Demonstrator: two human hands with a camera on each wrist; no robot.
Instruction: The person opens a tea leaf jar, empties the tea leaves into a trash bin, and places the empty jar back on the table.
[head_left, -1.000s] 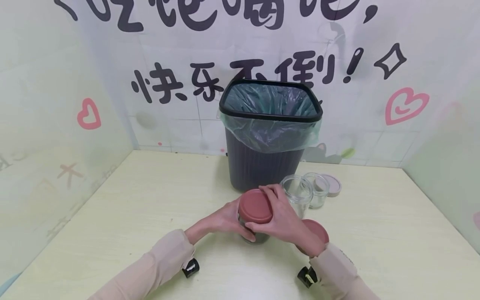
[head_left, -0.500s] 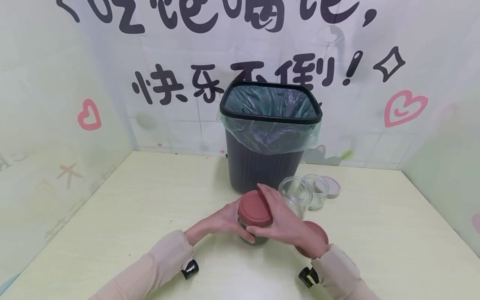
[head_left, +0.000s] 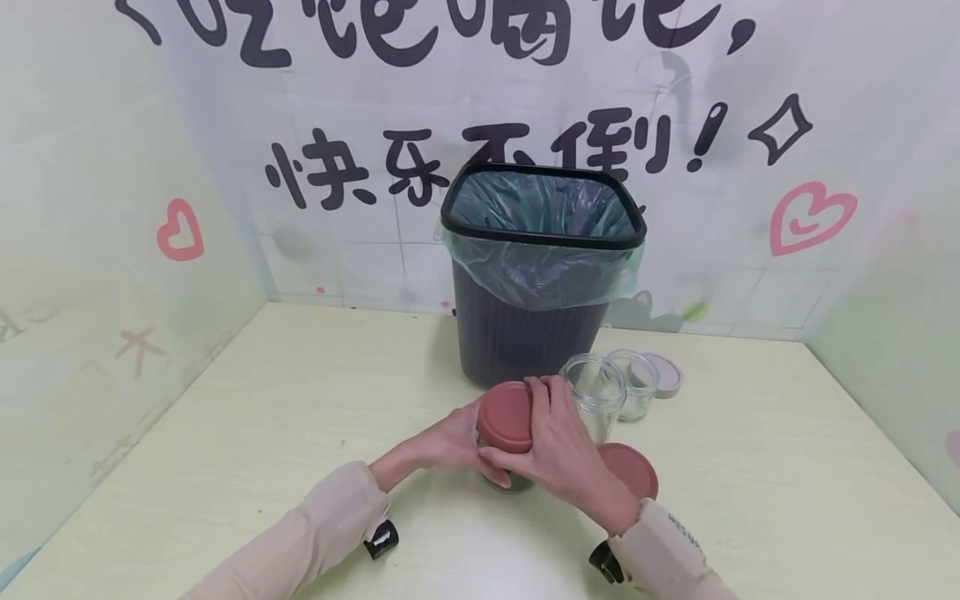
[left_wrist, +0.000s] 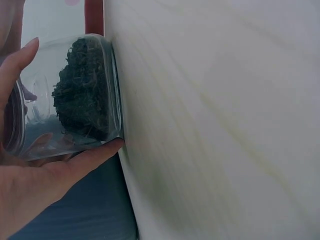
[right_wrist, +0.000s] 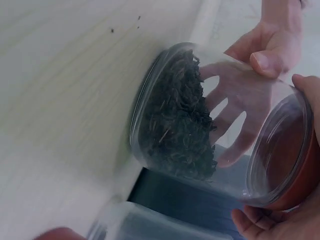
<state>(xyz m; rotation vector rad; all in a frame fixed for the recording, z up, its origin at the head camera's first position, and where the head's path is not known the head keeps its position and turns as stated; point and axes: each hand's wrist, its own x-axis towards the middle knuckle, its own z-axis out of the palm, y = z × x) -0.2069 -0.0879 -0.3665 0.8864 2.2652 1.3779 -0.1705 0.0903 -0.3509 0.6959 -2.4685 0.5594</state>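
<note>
A clear glass jar [right_wrist: 187,120] stands on the table, partly filled with dark dried leaves [left_wrist: 82,92] that look like tea. Its red lid [head_left: 504,417] sits over the mouth. My left hand [head_left: 453,437] grips the jar's side, its fingers showing through the glass in the right wrist view. With curled fingers and thumb, my right hand [head_left: 562,450] grips the lid's rim from the right. Behind that wrist, another red lid [head_left: 630,471] lies partly hidden.
Two uncovered glass jars [head_left: 595,400] are grouped right of my hands, beside a pale pink lid [head_left: 667,377]. A dark bin [head_left: 528,337] with a green liner bag rises behind them. Printed fabric walls [head_left: 352,267] enclose the table [head_left: 337,375] at back and sides.
My right hand has loosened its fingers along the lid, then turned back and curled them over its rim again. The left hand and jar have stayed in place.
</note>
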